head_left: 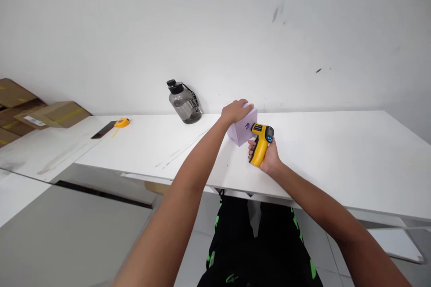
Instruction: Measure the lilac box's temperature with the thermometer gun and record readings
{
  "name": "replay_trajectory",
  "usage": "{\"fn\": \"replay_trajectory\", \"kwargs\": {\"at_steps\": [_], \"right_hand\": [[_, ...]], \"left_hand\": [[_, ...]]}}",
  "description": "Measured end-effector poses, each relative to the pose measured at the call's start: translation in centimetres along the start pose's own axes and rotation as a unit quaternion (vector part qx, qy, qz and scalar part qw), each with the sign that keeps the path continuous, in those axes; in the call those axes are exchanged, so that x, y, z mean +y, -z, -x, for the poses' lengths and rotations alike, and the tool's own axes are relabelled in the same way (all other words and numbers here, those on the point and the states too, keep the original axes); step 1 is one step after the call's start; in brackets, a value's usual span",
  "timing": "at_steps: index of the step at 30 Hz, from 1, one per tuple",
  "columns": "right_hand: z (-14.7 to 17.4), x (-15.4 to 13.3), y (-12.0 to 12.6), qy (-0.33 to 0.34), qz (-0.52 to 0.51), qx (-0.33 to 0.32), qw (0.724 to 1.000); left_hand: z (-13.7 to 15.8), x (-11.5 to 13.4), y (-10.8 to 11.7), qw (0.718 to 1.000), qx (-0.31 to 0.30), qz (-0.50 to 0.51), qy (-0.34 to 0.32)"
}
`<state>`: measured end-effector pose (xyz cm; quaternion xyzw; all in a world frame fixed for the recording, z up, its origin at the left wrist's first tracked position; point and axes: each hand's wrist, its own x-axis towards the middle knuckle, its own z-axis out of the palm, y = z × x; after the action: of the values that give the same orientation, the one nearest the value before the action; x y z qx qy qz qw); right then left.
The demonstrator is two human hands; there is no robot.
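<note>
A light purple box (241,131) with a small dark logo stands on the white table near the wall. Over its top edge my left hand (235,111) is closed, steadying it from above; some of the fingertips are hidden behind the box. My right hand (271,157) grips a yellow and black infrared thermometer (261,145) by its handle. The thermometer's nose points at the front of the box, very close to it; whether they touch I cannot tell. Its small screen and blue buttons face me.
A grey see-through water bottle (186,104) with a black lid stands left of the box by the wall. Further left lie a yellow tape measure (121,123) and a dark flat strip (103,130). Cardboard boxes (67,114) are at the far left. The table's front edge (188,183) runs before my legs.
</note>
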<state>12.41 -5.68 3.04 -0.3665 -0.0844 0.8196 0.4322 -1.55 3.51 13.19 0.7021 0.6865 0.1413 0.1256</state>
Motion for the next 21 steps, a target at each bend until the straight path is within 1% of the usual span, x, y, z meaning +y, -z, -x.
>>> {"fn": "replay_trajectory", "kwargs": {"at_steps": [4, 7, 12, 19, 21], "right_hand": [[-0.3, -0.2, 0.3, 0.011, -0.004, -0.017, 1.000], [-0.2, 0.2, 0.2, 0.011, 0.000, -0.038, 0.999], [0.3, 1.0, -0.2, -0.008, -0.011, -0.095, 0.995], [0.3, 0.6, 0.3, 0.012, -0.015, -0.130, 0.991], [0.5, 0.6, 0.4, 0.026, -0.017, -0.137, 0.990]], "left_hand": [[0.0, 0.0, 0.0, 1.000, 0.001, 0.000, -0.001], [0.1, 0.0, 0.1, 1.000, 0.000, 0.001, 0.001], [0.1, 0.0, 0.1, 1.000, 0.000, -0.002, 0.000], [-0.1, -0.2, 0.0, 1.000, 0.000, -0.003, 0.000], [-0.1, -0.1, 0.1, 1.000, 0.000, -0.002, 0.001]]}}
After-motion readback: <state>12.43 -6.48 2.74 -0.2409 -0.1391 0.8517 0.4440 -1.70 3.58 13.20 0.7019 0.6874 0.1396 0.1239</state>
